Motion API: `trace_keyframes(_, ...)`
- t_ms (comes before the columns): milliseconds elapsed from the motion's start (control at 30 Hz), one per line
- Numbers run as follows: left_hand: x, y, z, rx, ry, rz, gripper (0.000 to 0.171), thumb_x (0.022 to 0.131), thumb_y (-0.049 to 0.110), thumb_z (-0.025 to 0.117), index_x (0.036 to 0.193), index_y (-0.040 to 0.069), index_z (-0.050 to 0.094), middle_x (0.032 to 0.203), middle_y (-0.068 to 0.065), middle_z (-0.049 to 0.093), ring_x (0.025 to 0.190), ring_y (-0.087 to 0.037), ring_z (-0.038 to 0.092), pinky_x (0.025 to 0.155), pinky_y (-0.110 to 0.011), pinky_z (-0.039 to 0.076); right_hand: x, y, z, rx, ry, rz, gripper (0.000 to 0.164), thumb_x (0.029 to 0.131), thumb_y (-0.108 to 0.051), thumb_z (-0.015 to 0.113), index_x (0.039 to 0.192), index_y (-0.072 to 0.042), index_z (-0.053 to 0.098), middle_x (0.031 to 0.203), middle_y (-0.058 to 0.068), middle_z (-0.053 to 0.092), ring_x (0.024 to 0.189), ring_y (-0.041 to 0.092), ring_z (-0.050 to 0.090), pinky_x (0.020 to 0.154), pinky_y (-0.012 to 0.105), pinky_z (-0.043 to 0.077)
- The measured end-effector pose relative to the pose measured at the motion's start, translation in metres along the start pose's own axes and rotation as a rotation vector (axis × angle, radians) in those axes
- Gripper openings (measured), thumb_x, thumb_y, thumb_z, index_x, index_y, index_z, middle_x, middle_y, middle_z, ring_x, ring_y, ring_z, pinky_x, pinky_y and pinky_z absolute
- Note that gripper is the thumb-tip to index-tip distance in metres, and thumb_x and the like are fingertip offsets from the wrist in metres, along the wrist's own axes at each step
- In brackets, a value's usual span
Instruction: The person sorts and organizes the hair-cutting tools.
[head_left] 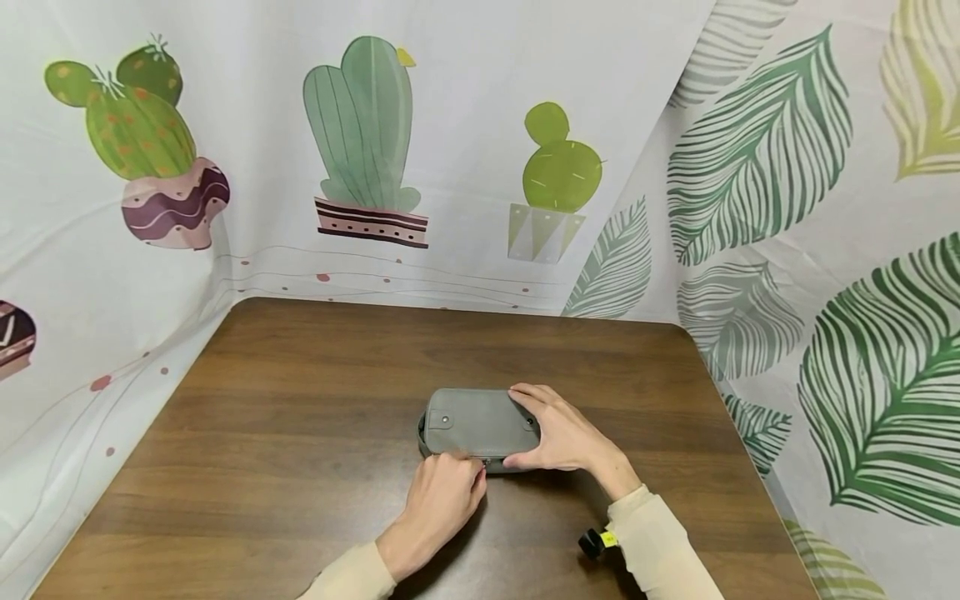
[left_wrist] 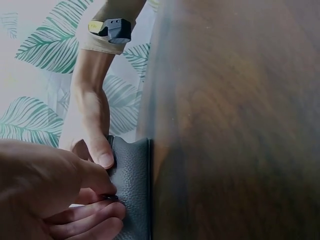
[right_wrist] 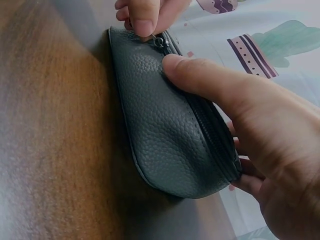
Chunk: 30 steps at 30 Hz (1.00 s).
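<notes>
A grey leather-like zippered pouch (head_left: 480, 421) lies on the wooden table, its rounded top facing up with a small metal stud near each end. My left hand (head_left: 444, 492) is at its near side, thumb and finger pinching the zipper pull (right_wrist: 158, 42), as the right wrist view shows. My right hand (head_left: 562, 429) grips the pouch's right end, thumb on the near side by the zipper and fingers over the far edge. In the left wrist view, the pouch's pebbled side (left_wrist: 132, 180) shows beyond the left fingers. The pouch's contents are hidden.
The brown wooden table (head_left: 300, 375) extends around the pouch. Behind it hangs a white cloth (head_left: 465, 167) printed with cacti, and leaf-printed cloth (head_left: 757, 208) hangs on the right. A black device with a yellow tag (head_left: 592, 543) is strapped at the right wrist.
</notes>
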<state>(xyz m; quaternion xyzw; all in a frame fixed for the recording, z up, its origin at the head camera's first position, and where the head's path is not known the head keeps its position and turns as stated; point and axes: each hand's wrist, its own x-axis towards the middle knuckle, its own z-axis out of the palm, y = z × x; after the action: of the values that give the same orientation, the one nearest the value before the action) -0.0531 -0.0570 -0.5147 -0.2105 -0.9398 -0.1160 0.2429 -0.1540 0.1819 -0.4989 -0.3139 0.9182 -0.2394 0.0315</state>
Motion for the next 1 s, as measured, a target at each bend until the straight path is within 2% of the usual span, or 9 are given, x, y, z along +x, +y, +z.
trace_keyframes(333,-0.002,-0.007,-0.004,-0.005,0.039,0.098,0.033,0.084,0.009,0.093,0.065,0.015,0.067,0.065,0.003,0.058,0.051,-0.017,0.065,0.046,-0.03,0.052,0.0,-0.001,-0.001,0.013,-0.001,0.022,0.107,0.081,-0.054,0.099,0.167,-0.009,0.054,0.173,0.011,0.054,0.16,0.034,0.052,0.126,0.056,0.052)
trace_keyframes(700,-0.007,-0.018,-0.01,-0.053,0.002,0.077,0.032,0.085,0.009,0.093,0.066,0.018,0.069,0.066,0.006,0.056,0.053,-0.015,0.063,0.047,-0.029,0.05,0.0,-0.001,0.001,0.032,-0.004,0.036,0.108,0.08,-0.056,0.099,0.168,-0.011,0.054,0.174,0.011,0.052,0.161,0.034,0.052,0.126,0.058,0.051)
trace_keyframes(1000,-0.013,-0.024,-0.017,-0.05,-0.018,0.011,0.03,0.088,0.007,0.091,0.069,0.015,0.069,0.066,0.005,0.057,0.05,-0.014,0.059,0.046,-0.027,0.047,0.0,-0.001,0.0,0.03,-0.005,0.033,0.108,0.08,-0.054,0.099,0.168,-0.01,0.054,0.175,0.014,0.051,0.162,0.035,0.051,0.126,0.059,0.052)
